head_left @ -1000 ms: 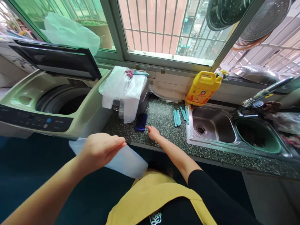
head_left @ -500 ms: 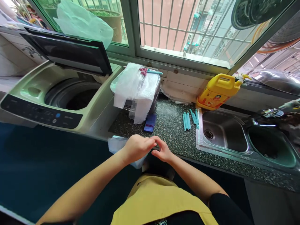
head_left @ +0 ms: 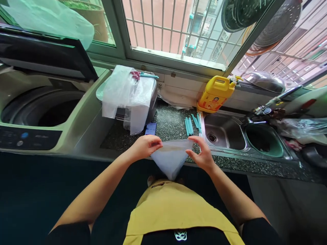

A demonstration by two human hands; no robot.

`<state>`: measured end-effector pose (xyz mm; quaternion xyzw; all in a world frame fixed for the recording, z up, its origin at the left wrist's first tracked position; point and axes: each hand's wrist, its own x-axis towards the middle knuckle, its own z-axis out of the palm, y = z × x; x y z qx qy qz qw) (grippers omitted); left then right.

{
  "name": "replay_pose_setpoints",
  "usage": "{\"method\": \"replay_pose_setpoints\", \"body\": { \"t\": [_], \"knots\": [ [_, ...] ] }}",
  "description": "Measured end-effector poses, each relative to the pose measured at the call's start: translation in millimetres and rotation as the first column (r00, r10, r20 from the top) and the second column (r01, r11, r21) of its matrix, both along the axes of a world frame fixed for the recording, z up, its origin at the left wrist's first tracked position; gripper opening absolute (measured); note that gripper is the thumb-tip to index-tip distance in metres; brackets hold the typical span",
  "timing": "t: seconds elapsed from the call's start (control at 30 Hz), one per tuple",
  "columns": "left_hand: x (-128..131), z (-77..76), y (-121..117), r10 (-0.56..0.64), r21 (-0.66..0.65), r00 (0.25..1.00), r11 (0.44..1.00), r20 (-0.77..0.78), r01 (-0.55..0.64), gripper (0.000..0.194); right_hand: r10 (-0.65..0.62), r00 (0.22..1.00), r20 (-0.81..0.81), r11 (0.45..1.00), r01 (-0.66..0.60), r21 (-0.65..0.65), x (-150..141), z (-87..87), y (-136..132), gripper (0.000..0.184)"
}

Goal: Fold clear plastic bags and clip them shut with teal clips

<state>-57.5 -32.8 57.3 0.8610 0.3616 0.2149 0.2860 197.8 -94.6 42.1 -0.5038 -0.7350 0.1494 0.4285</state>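
A thin translucent plastic bag hangs stretched between my hands, in front of the counter edge and above the yellow apron. My left hand is closed, pinching the bag's upper left corner. At the upper right corner, my right hand grips the bag's edge between thumb and fingers. Beyond my left hand, a small blue-violet device with a screen lies on the counter. Several more clear bags drape over a dark boxy object at the back, with turquoise strips and red pieces on top.
Several turquoise strips lie beside the steel sink. Behind them stands a yellow jug against the wall. An open top-loading washing machine is on the left. A green basin sits in the right sink bowl.
My hands, close together before, have moved apart and spread the bag's top edge between them. The bag has come from beneath my left hand to the middle. The view has shifted right.
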Motion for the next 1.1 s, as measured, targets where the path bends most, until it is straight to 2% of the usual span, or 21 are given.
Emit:
{"method": "replay_pose_setpoints", "body": {
  "t": [0.07, 0.13, 0.2, 0.23, 0.3, 0.33, 0.4, 0.47, 0.53, 0.63, 0.73, 0.83, 0.9, 0.97, 1.1],
  "knots": [
    [22.4, 8.0, -0.5, -0.077, 0.024, 0.997, 0.997, 0.002, 0.077, 0.015, 0.016, 0.979, 0.202, 0.995, -0.036, 0.096, 3.2, 20.7, 4.9, 0.042],
    [39.2, 16.0, -0.7, -0.126, 0.033, 0.992, 0.992, 0.033, 0.125, 0.015, 0.075, 0.919, 0.387, 0.991, -0.113, 0.076, 4.6, 35.0, 10.3, 0.028],
    [47.0, 19.3, 0.2, -0.111, -0.004, 0.986, 0.994, 0.125, 0.113, 0.014, 0.123, 0.872, 0.473, 0.988, -0.154, 0.027, 9.0, 43.3, 13.8, 0.013],
    [47.9, 17.9, 1.0, -0.080, -0.045, 0.977, 0.995, 0.199, 0.091, 0.015, 0.134, 0.869, 0.476, 0.987, -0.158, 0.010, 13.1, 46.2, 14.5, 0.015],
    [47.0, 8.3, 1.9, 0.004, -0.163, 0.928, 0.985, 0.372, 0.061, 0.031, 0.140, 0.894, 0.425, 0.989, -0.145, -0.019, 24.9, 52.2, 13.9, 0.019],
    [46.8, 0.6, 1.5, 0.040, -0.229, 0.896, 0.971, 0.443, 0.070, 0.040, 0.135, 0.912, 0.387, 0.991, -0.131, -0.035, 31.7, 55.7, 13.0, 0.019],
    [50.2, -17.1, -2.2, 0.084, -0.346, 0.846, 0.930, 0.526, 0.123, 0.044, 0.129, 0.936, 0.328, 0.991, -0.109, -0.078, 44.3, 63.6, 11.1, 0.018],
    [59.0, -32.5, -9.2, 0.138, -0.448, 0.823, 0.881, 0.551, 0.152, 0.041, 0.124, 0.940, 0.318, 0.990, -0.094, -0.108, 52.6, 71.0, 10.1, 0.017],
    [70.5, -40.7, -17.3, 0.207, -0.520, 0.803, 0.841, 0.560, 0.146, 0.043, 0.119, 0.930, 0.348, 0.989, -0.079, -0.125, 55.1, 76.2, 10.8, 0.012],
    [83.3, -40.8, -24.6, 0.250, -0.558, 0.776, 0.816, 0.579, 0.153, 0.042, 0.122, 0.906, 0.405, 0.988, -0.070, -0.139, 52.8, 79.8, 14.5, 0.013],
    [86.2, -44.4, -24.4, 0.243, -0.569, 0.773, 0.803, 0.587, 0.179, 0.040, 0.134, 0.908, 0.396, 0.984, -0.074, -0.164, 53.4, 84.6, 19.8, 0.024],
    [81.2, -70.2, -25.9, 0.234, -0.644, 0.841, 0.747, 0.487, 0.164, 0.042, 0.110, 0.937, 0.332, 0.983, -0.054, -0.176, 63.1, 95.9, 25.1, 0.024],
    [74.8, -97.4, -32.7, 0.266, -0.737, 0.892, 0.668, 0.366, 0.103, 0.038, 0.083, 0.950, 0.301, 0.985, -0.032, -0.169, 72.7, 104.7, 28.6, 0.023],
    [66.8, -125.1, -44.1, 0.315, -0.804, 0.911, 0.594, 0.267, 0.030, 0.038, 0.058, 0.958, 0.281, 0.987, -0.012, -0.163, 82.2, 111.3, 31.9, 0.024],
    [50.7, -165.5, -73.3, 0.321, -0.835, 0.925, 0.551, 0.203, -0.008, 0.034, 0.019, 0.969, 0.247, 0.986, 0.022, -0.164, 93.5, 114.9, 36.4, 0.025]
  ]
}}
